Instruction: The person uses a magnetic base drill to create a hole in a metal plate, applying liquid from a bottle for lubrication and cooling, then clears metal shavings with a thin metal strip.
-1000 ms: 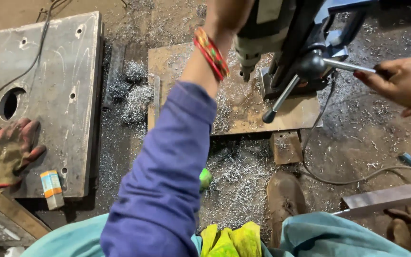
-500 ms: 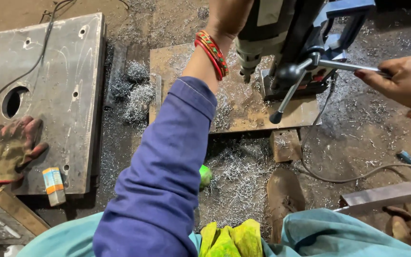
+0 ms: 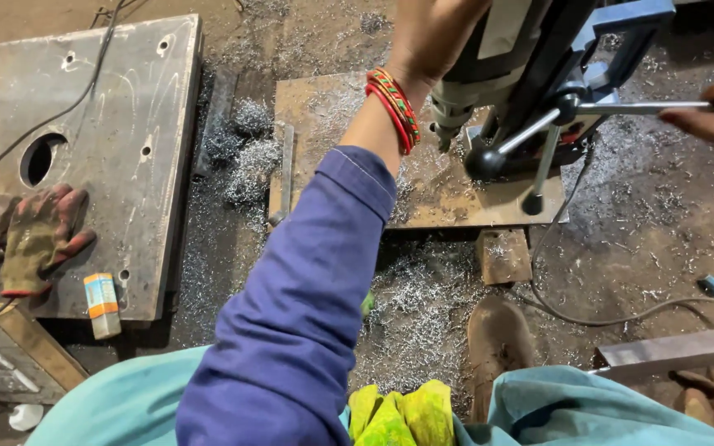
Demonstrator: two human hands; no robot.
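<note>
My left hand (image 3: pixel 430 33) reaches up along the grey housing of a magnetic drill (image 3: pixel 497 58). Its fingers are cut off by the top edge. Red and green bangles (image 3: pixel 394 107) ring the wrist above a blue sleeve. At the right edge, my right hand (image 3: pixel 712 120) grips a steel spoke of the feed handle (image 3: pixel 621 107). Two other spokes end in black knobs (image 3: pixel 485 161). The drill bit (image 3: pixel 444 140) points down at a rusty steel plate (image 3: pixel 349 107) strewn with shavings.
A large steel plate (image 3: pixel 126 124) with a round hole lies at left, bearing a worn glove (image 3: pixel 39 235) and a white-orange tube (image 3: pixel 101 304). Shavings cover the floor. A metal block (image 3: pixel 502 254), a cable (image 3: pixel 605 318), a steel bar (image 3: pixel 671 351), my boot (image 3: pixel 497 347) and yellow gloves (image 3: pixel 398 413) are near.
The feed handle has turned: the lower knobbed spoke has swung to the right. My right hand has moved up and right with its spoke. My left hand stays at the drill.
</note>
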